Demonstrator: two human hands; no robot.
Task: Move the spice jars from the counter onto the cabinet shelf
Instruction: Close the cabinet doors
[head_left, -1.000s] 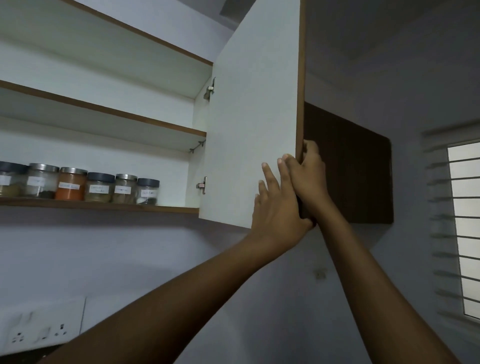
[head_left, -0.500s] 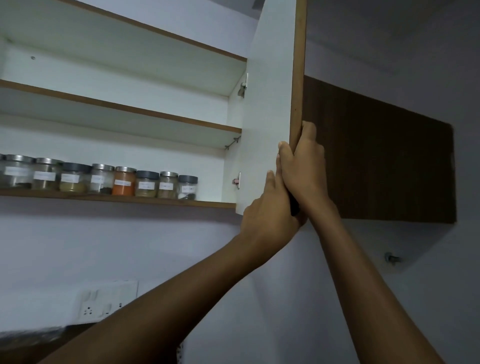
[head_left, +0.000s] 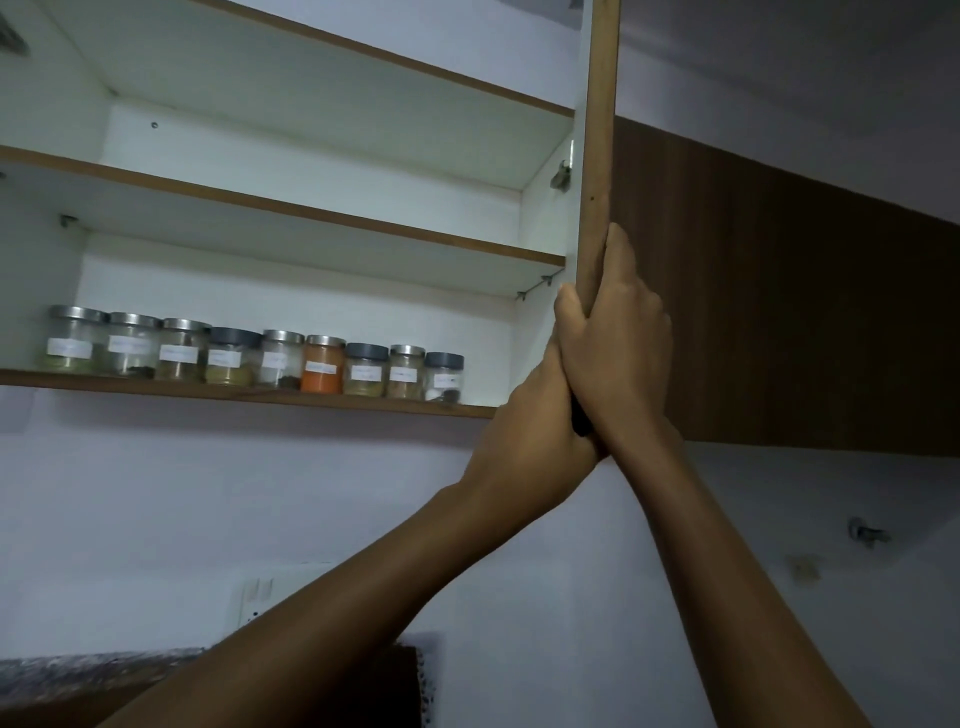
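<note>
Nine small clear glass spice jars with metal and dark lids (head_left: 280, 358) stand in a row on the lowest brown-edged cabinet shelf (head_left: 208, 393), so placement looks done or nearly so. Only a sliver of speckled bench (head_left: 78, 673) shows, so any leftover jars cannot be ruled out. The right hand (head_left: 618, 353) has its fingers (head_left: 618, 249) clamped on the edge of the white cabinet door with wood trim (head_left: 600, 156). The left hand (head_left: 524, 421) presses alongside, its fingers hidden. Probable step: closing the door. White paper labels (head_left: 366, 372) on every jar, writing too blurred to read.
</note>
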